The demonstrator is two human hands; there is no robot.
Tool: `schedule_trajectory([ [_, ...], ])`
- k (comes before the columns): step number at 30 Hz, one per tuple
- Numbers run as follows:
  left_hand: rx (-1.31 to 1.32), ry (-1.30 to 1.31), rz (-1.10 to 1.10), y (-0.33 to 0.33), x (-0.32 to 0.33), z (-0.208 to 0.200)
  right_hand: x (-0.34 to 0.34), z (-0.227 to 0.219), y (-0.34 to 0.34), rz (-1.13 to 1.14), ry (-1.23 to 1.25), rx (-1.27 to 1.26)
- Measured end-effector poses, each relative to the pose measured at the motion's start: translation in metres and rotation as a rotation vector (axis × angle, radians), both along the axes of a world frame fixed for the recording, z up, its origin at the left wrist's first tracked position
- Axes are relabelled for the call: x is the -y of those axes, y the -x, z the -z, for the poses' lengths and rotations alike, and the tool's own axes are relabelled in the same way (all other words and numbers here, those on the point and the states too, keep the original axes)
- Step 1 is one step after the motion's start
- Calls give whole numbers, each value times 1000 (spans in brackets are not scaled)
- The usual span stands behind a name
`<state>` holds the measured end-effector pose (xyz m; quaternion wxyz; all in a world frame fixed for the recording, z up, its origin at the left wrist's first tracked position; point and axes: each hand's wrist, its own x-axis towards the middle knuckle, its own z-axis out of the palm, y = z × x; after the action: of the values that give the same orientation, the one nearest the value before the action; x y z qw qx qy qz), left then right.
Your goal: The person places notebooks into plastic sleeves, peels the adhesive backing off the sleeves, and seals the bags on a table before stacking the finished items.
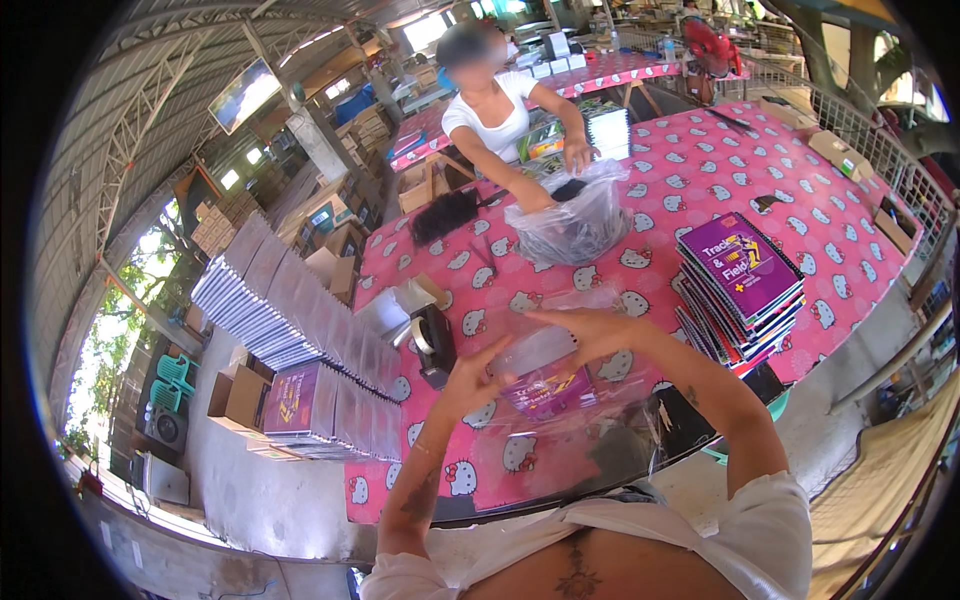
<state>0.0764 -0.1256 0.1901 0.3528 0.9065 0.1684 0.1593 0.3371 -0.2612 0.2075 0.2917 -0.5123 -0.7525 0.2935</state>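
Observation:
A purple-covered notebook (548,393) in a loose clear plastic sleeve (625,385) is tilted over the near part of the table, in front of me. My left hand (472,382) closes on its left edge with bent fingers. On the far right side, my right hand (600,335) grips it, thumb apart from the stretched fingers; glare on the plastic partly hides the contact. A black tape dispenser (432,345) stands just beyond my left hand. To the right of my right hand, a stack of spiral notebooks (740,275) has a purple cover on top.
Tall stacks of sleeved notebooks (290,300) line the left table edge. Across the pink patterned table (690,180), a co-worker (492,110) reaches into a clear plastic bag (575,225). A black brush-like item (445,215) lies nearby. An open carton (240,395) stands left; a red fan (708,48) stands far right.

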Motion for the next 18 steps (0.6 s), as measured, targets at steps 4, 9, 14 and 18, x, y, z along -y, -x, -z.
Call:
schedule_trajectory([
  [4,38,-424,135,4,20,-3,9,12,11,-33,-227,336],
  [9,47,-502,36,6,17,7,0,26,1,89,-303,-19],
  [14,320,618,-117,12,-38,38,-27,60,-17,143,275,-736],
  [18,84,603,37,-29,-46,40,-53,71,-29,228,154,-377],
])
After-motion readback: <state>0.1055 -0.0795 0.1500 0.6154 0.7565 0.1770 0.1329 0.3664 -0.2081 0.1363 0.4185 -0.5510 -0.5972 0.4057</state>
